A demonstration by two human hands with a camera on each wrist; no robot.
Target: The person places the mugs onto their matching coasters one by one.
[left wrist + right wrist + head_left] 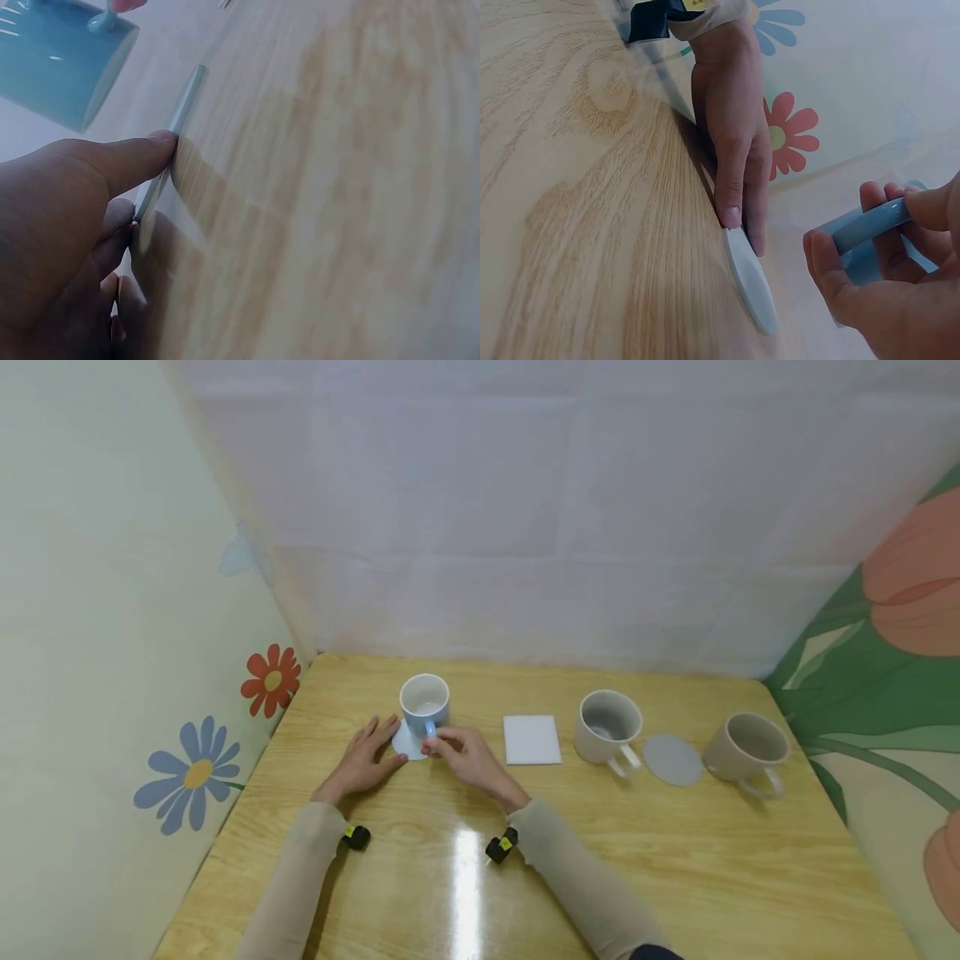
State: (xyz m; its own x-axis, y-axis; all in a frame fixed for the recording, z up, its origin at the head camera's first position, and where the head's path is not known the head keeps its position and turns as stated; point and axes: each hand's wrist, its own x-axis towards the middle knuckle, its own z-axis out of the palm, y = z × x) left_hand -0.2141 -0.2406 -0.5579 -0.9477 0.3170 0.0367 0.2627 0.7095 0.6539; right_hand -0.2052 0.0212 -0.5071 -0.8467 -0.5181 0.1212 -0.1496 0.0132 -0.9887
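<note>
My right hand (468, 760) pinches the handle of a light blue mug (424, 697) with a white inside. In the left wrist view, the mug (52, 64) hangs above the table, a gap between its base and a thin pale blue round coaster (187, 97). On the table, my left hand (363, 760) lies with fingers spread at the left side of this coaster (407, 742). Thumb and index finger touch the coaster's edge. Thumb contact also shows in the right wrist view, where the right hand's fingers (829, 262) curl round the blue handle (874, 225).
To the right on the wooden table (420, 877) lies a white square coaster (532, 740). Beyond it stand a white mug (600, 743), a grey round coaster (672, 760) and a beige-grey mug (723, 760). A white cloth (525, 527) hangs behind the table.
</note>
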